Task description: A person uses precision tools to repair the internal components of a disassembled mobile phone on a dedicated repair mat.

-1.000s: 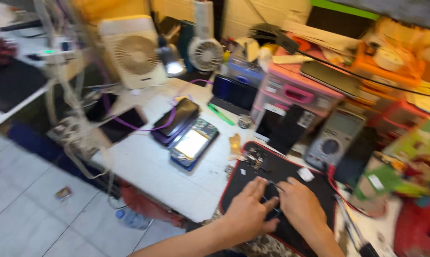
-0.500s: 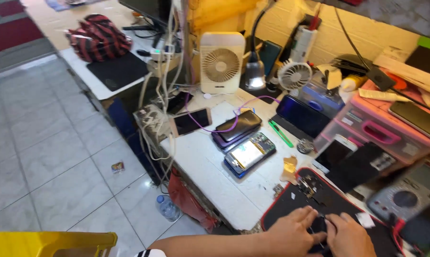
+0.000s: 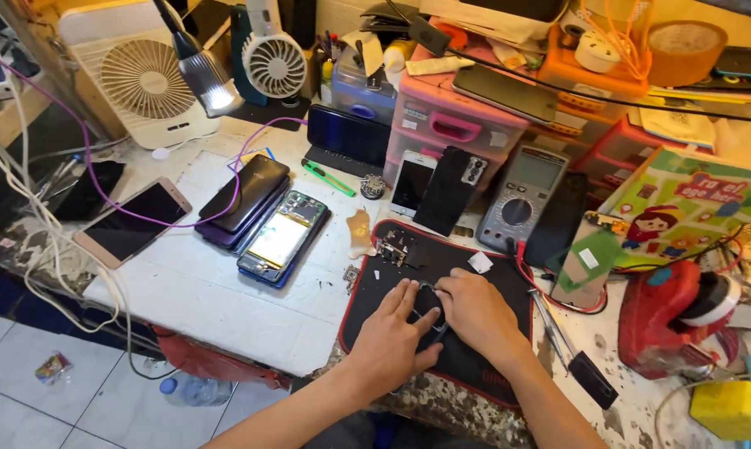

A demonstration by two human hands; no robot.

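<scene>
A cluttered white worktop point(image 3: 226, 299) seen from above. At far left lie a pale phone point(image 3: 132, 221), then a stack of dark phones point(image 3: 244, 202), then an opened phone point(image 3: 281, 239) showing its insides. Right of these sits a black mat point(image 3: 392, 278) edged in red. On it the left hand point(image 3: 389, 337) and right hand point(image 3: 475, 312) meet, fingers curled around a small dark part point(image 3: 426, 308), possibly a frame, lying between both equally. Bare mat lies toward the person; a multimeter point(image 3: 522, 196) stands beyond.
</scene>
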